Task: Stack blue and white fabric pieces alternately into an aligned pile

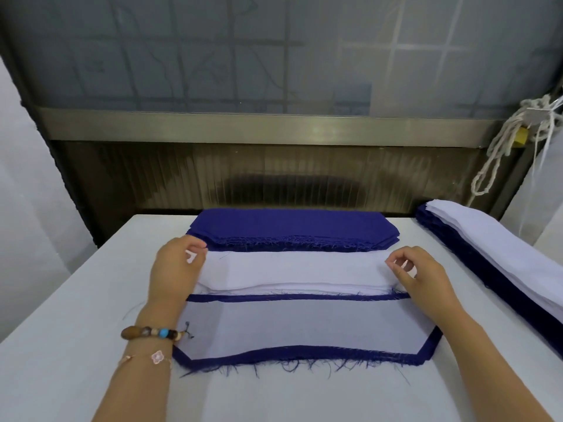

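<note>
Left fingertips (199, 247) are curled, thumb and forefinger meeting on the far left corner of the top white piece (292, 264). Right fingertips (396, 263) are curled the same way at its right end, seemingly pinching it. The left hand (178, 269) and right hand (423, 274) rest at the ends of the white stack (292, 286) mid-table. Behind it, at the table's (61, 315) far edge, lies the blue stack (289, 225). Toward the near edge sits the aligned pile (304, 327), white over blue with a frayed blue border. A taller finished pile (487, 254) runs along the right edge. A beaded bracelet (152, 332) circles the left wrist.
</note>
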`<action>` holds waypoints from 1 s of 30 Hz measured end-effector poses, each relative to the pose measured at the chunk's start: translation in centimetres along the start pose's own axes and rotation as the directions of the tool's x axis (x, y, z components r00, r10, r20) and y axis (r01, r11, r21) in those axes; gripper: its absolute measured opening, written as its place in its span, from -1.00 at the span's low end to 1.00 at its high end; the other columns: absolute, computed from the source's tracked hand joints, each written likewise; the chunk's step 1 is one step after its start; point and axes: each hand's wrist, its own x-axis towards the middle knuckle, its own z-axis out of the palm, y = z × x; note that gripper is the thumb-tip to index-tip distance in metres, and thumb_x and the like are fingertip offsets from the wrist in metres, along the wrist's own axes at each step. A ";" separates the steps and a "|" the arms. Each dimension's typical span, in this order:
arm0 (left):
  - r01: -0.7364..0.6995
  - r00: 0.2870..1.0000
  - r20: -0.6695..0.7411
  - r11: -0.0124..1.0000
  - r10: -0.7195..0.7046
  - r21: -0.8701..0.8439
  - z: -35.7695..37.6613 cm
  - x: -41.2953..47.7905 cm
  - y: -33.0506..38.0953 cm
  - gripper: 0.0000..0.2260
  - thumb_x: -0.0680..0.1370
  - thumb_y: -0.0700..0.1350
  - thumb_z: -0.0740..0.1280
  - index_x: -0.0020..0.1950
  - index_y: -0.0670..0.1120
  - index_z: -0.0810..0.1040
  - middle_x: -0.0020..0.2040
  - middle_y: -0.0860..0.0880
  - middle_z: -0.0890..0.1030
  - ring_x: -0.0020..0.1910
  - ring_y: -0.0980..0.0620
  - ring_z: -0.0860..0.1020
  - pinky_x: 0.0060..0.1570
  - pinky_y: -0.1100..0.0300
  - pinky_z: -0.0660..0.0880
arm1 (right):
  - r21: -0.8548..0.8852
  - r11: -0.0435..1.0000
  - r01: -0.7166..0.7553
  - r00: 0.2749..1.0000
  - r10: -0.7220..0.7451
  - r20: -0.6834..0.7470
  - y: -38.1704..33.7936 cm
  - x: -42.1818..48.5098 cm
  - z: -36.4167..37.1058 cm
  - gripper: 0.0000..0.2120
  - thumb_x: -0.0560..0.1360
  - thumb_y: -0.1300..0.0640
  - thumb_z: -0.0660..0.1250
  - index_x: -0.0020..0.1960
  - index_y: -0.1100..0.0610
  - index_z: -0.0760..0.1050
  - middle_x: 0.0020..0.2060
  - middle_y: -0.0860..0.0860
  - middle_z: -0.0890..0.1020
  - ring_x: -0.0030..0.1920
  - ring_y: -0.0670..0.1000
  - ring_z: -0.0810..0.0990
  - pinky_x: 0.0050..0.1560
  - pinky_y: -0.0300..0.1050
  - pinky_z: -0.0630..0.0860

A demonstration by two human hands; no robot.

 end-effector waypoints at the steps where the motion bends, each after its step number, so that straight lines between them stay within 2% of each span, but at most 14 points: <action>1: -0.011 1.000 0.023 1.000 0.011 0.016 0.7 -0.1 0.1 -0.86 0.56 -0.17 0.35 0.11 -0.07 0.61 0.05 -0.04 0.61 -0.05 0.07 0.49 0.00 0.21 0.42 | 0.005 1.000 -0.005 1.000 0.005 0.002 0.0 0.0 0.2 -0.91 0.55 0.19 0.31 0.01 0.05 0.56 -0.07 -0.06 0.56 -0.12 -0.07 0.50 -0.16 -0.34 0.37; 4: -0.078 0.988 0.137 0.993 0.066 0.085 2.2 -0.6 -0.4 -0.77 0.58 -0.12 0.32 0.22 -0.11 0.61 0.14 -0.08 0.62 0.09 -0.01 0.48 0.12 0.13 0.40 | 0.041 0.999 -0.026 0.999 0.024 0.043 0.1 -0.1 0.8 -0.87 0.56 0.20 0.30 0.06 0.08 0.59 0.00 -0.04 0.57 -0.05 -0.04 0.52 -0.07 -0.30 0.40; 7: -0.106 0.984 0.158 0.985 0.084 0.136 2.4 -0.6 -0.7 -0.74 0.60 -0.08 0.30 0.26 -0.09 0.59 0.19 -0.08 0.61 0.18 -0.10 0.45 0.16 0.06 0.38 | 0.025 1.000 -0.010 0.996 0.008 0.092 0.2 0.0 1.1 -0.90 0.52 0.20 0.36 0.00 0.07 0.61 -0.04 -0.03 0.57 -0.06 -0.07 0.51 -0.05 -0.30 0.37; 12: -0.125 0.976 0.208 0.952 0.067 0.279 2.8 -0.6 -0.8 -0.70 0.65 0.00 0.17 0.36 0.04 0.48 0.34 0.03 0.48 0.31 -0.02 0.34 0.19 0.05 0.23 | -0.047 0.998 -0.040 0.992 0.046 0.119 0.1 1.0 1.3 -0.96 0.48 0.13 0.43 -0.07 0.01 0.62 -0.10 -0.08 0.58 -0.12 -0.14 0.50 -0.14 -0.40 0.35; 14: -0.120 0.976 0.206 0.954 0.063 0.274 2.9 -0.5 -0.8 -0.72 0.65 0.00 0.17 0.34 0.07 0.50 0.33 0.05 0.49 0.32 0.01 0.34 0.17 0.06 0.20 | -0.109 0.991 -0.072 0.989 0.085 0.122 -0.2 1.7 1.6 -0.96 0.46 0.07 0.45 -0.13 -0.01 0.59 -0.13 -0.10 0.58 -0.16 -0.15 0.50 -0.19 -0.37 0.36; 18: -0.116 0.986 0.147 0.958 0.079 0.263 2.7 -0.5 -0.3 -0.77 0.61 -0.03 0.27 0.25 0.07 0.57 0.24 0.05 0.56 0.27 0.02 0.40 0.20 0.08 0.20 | -0.205 0.960 -0.191 0.974 0.212 0.084 -1.0 2.8 2.6 -0.78 0.45 -0.02 0.45 -0.23 0.05 0.47 -0.25 -0.05 0.57 -0.26 -0.09 0.49 -0.28 -0.25 0.38; 21: -0.125 0.989 0.110 0.966 0.103 0.225 2.5 -0.4 -0.1 -0.85 0.57 -0.06 0.35 0.12 0.06 0.61 0.15 0.06 0.60 0.22 0.03 0.44 0.19 0.12 0.19 | -0.105 0.963 -0.248 0.968 0.249 0.003 -1.2 2.4 3.8 -0.74 0.46 -0.02 0.44 -0.24 0.08 0.43 -0.34 -0.03 0.52 -0.29 -0.04 0.47 -0.31 -0.20 0.40; 23: -0.121 0.990 0.085 0.978 0.108 0.171 2.4 -0.4 -0.1 -0.92 0.54 -0.08 0.39 0.02 0.06 0.58 0.06 0.05 0.61 0.15 0.04 0.46 0.15 0.16 0.19 | -0.092 0.968 -0.233 0.972 0.232 -0.019 -1.3 2.2 4.2 -0.80 0.48 0.00 0.42 -0.16 0.07 0.45 -0.36 -0.03 0.51 -0.23 0.00 0.47 -0.23 -0.14 0.44; 26: -0.155 0.984 0.106 0.984 0.145 0.089 2.5 -0.5 -0.4 -0.87 0.54 -0.12 0.38 -0.04 0.08 0.47 -0.04 0.08 0.57 0.02 0.06 0.49 0.10 0.22 0.21 | -0.147 0.970 -0.194 0.980 0.198 0.015 -1.4 2.0 4.1 -0.81 0.52 0.00 0.37 0.08 0.03 0.46 -0.37 -0.03 0.50 -0.18 0.04 0.48 -0.14 -0.08 0.48; 28: -0.164 0.978 0.143 0.985 0.154 0.061 2.7 -0.5 -0.4 -0.85 0.57 -0.15 0.35 0.01 0.09 0.45 -0.04 0.10 0.55 0.02 0.06 0.50 0.10 0.22 0.25 | -0.159 0.970 -0.182 0.982 0.188 0.027 -1.3 2.0 4.0 -0.73 0.54 0.02 0.34 0.21 0.01 0.44 -0.31 -0.01 0.52 -0.13 0.05 0.49 -0.04 -0.06 0.50; 30: -0.171 0.972 0.178 0.983 0.156 0.070 2.8 -0.4 -0.4 -0.79 0.59 -0.17 0.31 0.15 0.10 0.47 0.04 0.09 0.54 0.09 0.07 0.49 0.16 0.17 0.29 | -0.163 0.971 -0.176 0.982 0.184 0.035 -1.4 2.0 4.0 -0.68 0.55 0.02 0.32 0.29 0.00 0.43 -0.21 0.01 0.55 -0.08 0.05 0.50 0.03 -0.05 0.50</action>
